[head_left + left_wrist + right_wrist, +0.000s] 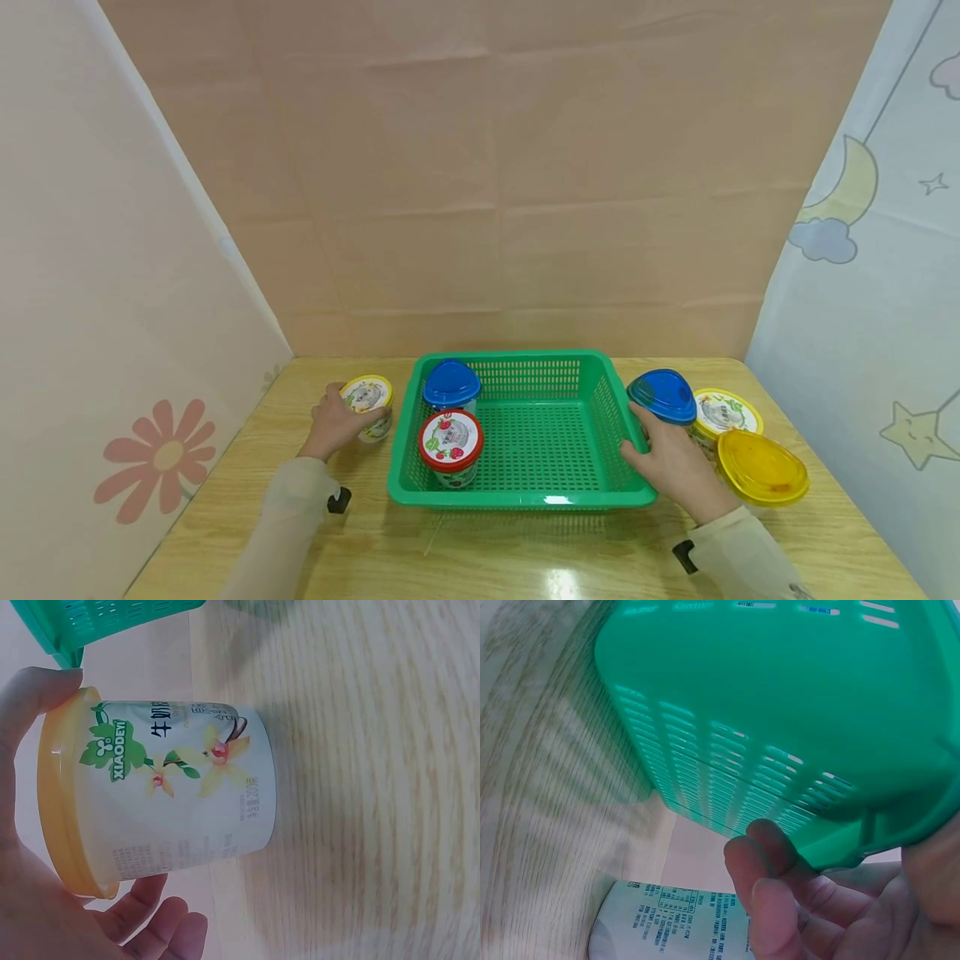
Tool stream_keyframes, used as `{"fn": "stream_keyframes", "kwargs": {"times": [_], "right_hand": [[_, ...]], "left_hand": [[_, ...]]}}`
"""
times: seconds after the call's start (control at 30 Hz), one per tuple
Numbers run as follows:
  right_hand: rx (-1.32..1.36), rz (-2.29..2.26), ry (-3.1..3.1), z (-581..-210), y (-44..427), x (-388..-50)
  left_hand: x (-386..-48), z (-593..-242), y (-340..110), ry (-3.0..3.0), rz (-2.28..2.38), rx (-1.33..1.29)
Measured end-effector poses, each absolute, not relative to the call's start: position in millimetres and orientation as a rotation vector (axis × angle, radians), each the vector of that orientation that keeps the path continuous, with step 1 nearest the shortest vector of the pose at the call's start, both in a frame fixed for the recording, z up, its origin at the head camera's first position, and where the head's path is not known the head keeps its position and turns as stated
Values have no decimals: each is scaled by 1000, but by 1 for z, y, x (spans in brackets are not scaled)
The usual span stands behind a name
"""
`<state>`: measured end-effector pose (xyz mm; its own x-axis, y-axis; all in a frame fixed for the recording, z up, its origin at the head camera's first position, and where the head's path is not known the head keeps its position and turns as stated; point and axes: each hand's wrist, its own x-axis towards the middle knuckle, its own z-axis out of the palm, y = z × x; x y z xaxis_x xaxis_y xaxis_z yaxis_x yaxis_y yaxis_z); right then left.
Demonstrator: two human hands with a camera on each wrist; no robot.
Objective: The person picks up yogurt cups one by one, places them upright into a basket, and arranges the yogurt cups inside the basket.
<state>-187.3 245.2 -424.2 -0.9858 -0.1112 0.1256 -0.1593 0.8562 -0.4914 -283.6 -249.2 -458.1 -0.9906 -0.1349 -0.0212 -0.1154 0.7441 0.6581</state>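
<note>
On the left, my left hand grips a yellow-lidded paper tub around its lid, thumb on one side and fingers on the other. The tub is upright, with yellow flowers printed on its white side. A green plastic basket stands at the middle of the table. My right hand holds the basket's right rim, its fingers curled below the rim outside in the right wrist view. Inside the basket's left half are a red-lidded tub and a blue-lidded container.
Right of the basket, close to my right hand, stand a blue-lidded container, another yellow-lidded paper tub and a container with a rounded yellow lid. Cloth walls enclose the wooden table at the back and both sides.
</note>
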Motion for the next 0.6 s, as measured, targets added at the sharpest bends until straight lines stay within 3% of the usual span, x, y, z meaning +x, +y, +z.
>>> {"fn": "stream_keyframes", "kwargs": {"times": [0.6], "right_hand": [[219, 808, -2953, -424, 245, -188]], "left_hand": [[-283, -453, -248, -2894, -1121, 190]]}}
